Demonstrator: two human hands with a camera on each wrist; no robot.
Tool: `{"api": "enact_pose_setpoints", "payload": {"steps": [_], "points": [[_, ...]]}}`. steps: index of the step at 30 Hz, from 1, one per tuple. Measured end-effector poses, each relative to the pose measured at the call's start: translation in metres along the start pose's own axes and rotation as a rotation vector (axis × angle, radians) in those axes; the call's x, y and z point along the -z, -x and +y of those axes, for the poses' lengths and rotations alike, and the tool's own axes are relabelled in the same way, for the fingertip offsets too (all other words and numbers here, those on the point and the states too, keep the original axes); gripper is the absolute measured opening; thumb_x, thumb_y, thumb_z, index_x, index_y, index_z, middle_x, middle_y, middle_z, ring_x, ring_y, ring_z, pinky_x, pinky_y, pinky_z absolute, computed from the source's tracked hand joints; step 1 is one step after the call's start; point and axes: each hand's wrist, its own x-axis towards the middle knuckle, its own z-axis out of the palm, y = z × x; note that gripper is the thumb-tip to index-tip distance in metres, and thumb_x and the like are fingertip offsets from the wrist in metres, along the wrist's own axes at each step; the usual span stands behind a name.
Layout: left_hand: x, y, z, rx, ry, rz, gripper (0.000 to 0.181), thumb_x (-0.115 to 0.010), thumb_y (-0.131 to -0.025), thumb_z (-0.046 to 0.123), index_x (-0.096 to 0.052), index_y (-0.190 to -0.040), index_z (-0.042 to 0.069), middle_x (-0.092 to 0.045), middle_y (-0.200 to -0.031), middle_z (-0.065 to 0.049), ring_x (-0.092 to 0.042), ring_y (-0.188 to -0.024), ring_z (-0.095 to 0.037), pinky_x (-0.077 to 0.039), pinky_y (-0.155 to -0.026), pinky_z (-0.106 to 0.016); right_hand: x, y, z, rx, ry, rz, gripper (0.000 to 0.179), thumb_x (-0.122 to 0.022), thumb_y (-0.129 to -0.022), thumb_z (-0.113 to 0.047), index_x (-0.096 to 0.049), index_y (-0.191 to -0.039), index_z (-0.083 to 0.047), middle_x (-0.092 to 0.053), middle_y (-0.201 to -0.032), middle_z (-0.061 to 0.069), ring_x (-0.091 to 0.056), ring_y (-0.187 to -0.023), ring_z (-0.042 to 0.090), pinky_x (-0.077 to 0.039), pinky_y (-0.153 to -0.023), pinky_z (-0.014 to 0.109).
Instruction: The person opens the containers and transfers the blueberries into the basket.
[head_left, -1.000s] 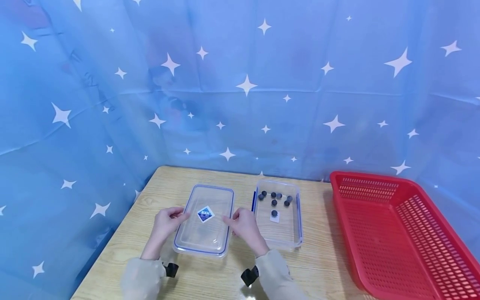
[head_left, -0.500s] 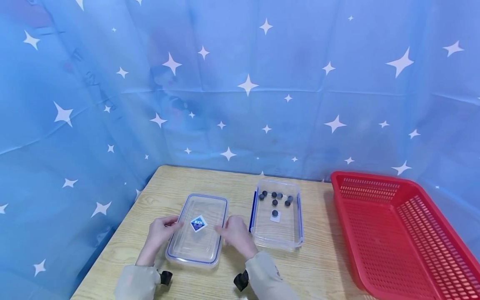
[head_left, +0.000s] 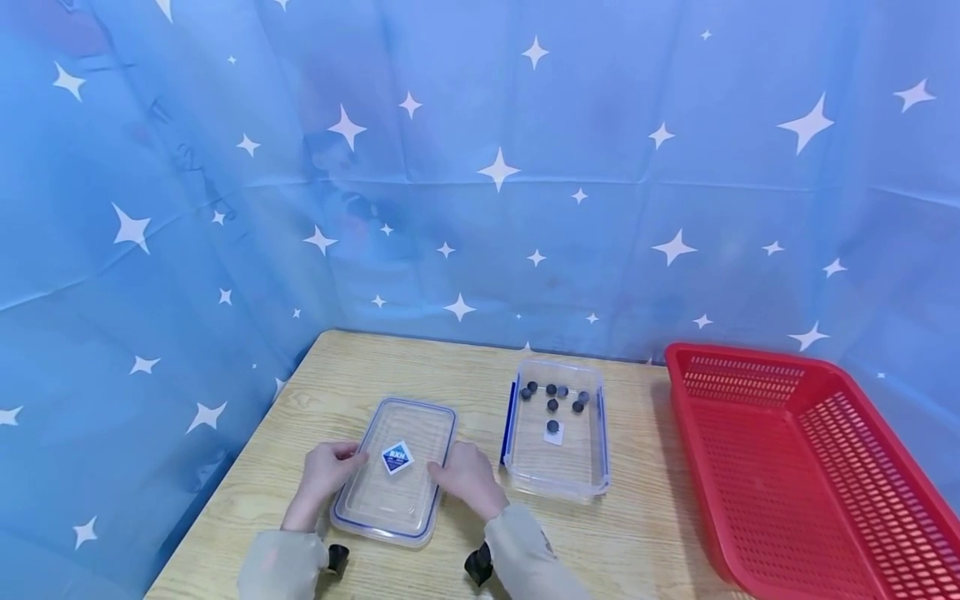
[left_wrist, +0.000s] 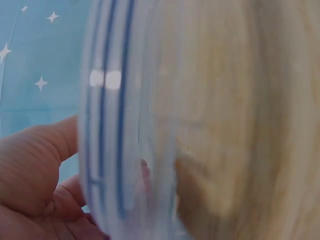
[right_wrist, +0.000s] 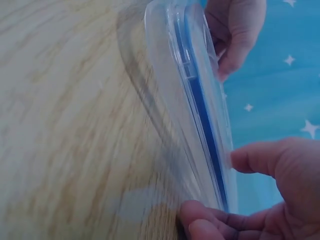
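A clear plastic lid (head_left: 390, 500) with a blue seal and a blue-and-white diamond sticker is held flat, low over the wooden table. My left hand (head_left: 324, 475) grips its left edge, thumb on top. On the opposite edge, my right hand (head_left: 468, 477) pinches the lid; in the right wrist view the thumb presses the top face and the curled fingers (right_wrist: 202, 227) lie beneath. To the right stands an open clear plastic box (head_left: 555, 487) with blue trim. Inside it lie several small dark round balls (head_left: 552, 406), like blueberries, one of them over a white label.
A large red plastic basket (head_left: 693, 467) takes up the right side of the table (head_left: 637, 533). Behind the table hangs a blue curtain (head_left: 420, 183) with white stars. Black wrist cameras (head_left: 478, 565) sit below both hands.
Both hands have brought the lid toward me and slightly left, lower over the table, away from the box. The box, the balls and the basket have stayed put.
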Motion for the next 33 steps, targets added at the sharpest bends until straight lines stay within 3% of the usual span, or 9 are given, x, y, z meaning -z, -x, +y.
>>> {"api": "enact_pose_setpoints", "payload": {"steps": [7,13,19,25,28,33], "points": [[-0.005,0.000,-0.002,-0.026,-0.045,-0.016,0.029,-0.064,-0.084,0.007,-0.064,-0.105,-0.013,-0.067,-0.093,-0.024,-0.063,-0.076,-0.026,-0.054,-0.061,-0.032,-0.001,-0.003,-0.001,0.000,0.131,-0.005,0.038,-0.059,-0.085,-0.027,-0.041,-0.054,-0.014,-0.039,-0.046,-0.004,-0.036,-0.039,0.011,-0.027,-0.038,0.024],[-0.006,0.000,-0.003,-0.027,-0.075,-0.012,0.031,-0.064,-0.084,0.008,-0.064,-0.106,-0.012,-0.068,-0.085,-0.018,-0.057,-0.066,-0.017,-0.048,-0.054,-0.027,-0.001,-0.005,-0.001,0.008,0.168,-0.007,0.031,-0.060,-0.081,-0.030,-0.043,-0.060,-0.015,-0.041,-0.048,-0.004,-0.039,-0.042,0.013,-0.029,-0.040,0.027],[-0.007,0.002,-0.003,-0.025,-0.124,-0.002,0.032,-0.065,-0.084,0.011,-0.064,-0.107,-0.011,-0.063,-0.073,-0.008,-0.051,-0.060,-0.015,-0.042,-0.050,-0.027,-0.003,-0.007,0.001,0.017,0.172,0.015,0.039,-0.063,-0.081,-0.030,-0.038,-0.054,-0.016,-0.036,-0.047,-0.006,-0.034,-0.041,0.011,-0.026,-0.038,0.025],[-0.005,0.003,-0.001,-0.032,-0.136,0.010,0.030,-0.065,-0.083,0.013,-0.065,-0.102,-0.010,-0.060,-0.073,-0.007,-0.052,-0.065,-0.018,-0.043,-0.054,-0.029,0.000,-0.005,-0.003,0.056,0.213,0.075,0.046,-0.067,-0.082,-0.030,-0.037,-0.050,-0.015,-0.034,-0.045,-0.006,-0.034,-0.039,0.009,-0.026,-0.036,0.022],[-0.005,0.002,0.002,-0.056,-0.115,0.052,0.027,-0.065,-0.082,0.012,-0.065,-0.098,-0.011,-0.059,-0.071,-0.006,-0.052,-0.064,-0.017,-0.044,-0.055,-0.027,0.012,-0.004,-0.006,0.131,0.166,0.107,0.042,-0.068,-0.083,-0.027,-0.043,-0.052,-0.013,-0.037,-0.045,-0.007,-0.034,-0.039,0.006,-0.027,-0.037,0.019],[-0.005,-0.003,0.012,-0.109,-0.043,0.148,0.021,-0.067,-0.081,0.006,-0.067,-0.094,-0.009,-0.064,-0.074,-0.009,-0.058,-0.065,-0.018,-0.047,-0.057,-0.025,0.038,-0.001,-0.010,0.256,-0.049,0.109,0.020,-0.067,-0.086,-0.018,-0.057,-0.070,-0.010,-0.049,-0.058,-0.006,-0.040,-0.048,0.005,-0.034,-0.043,0.018]]}}
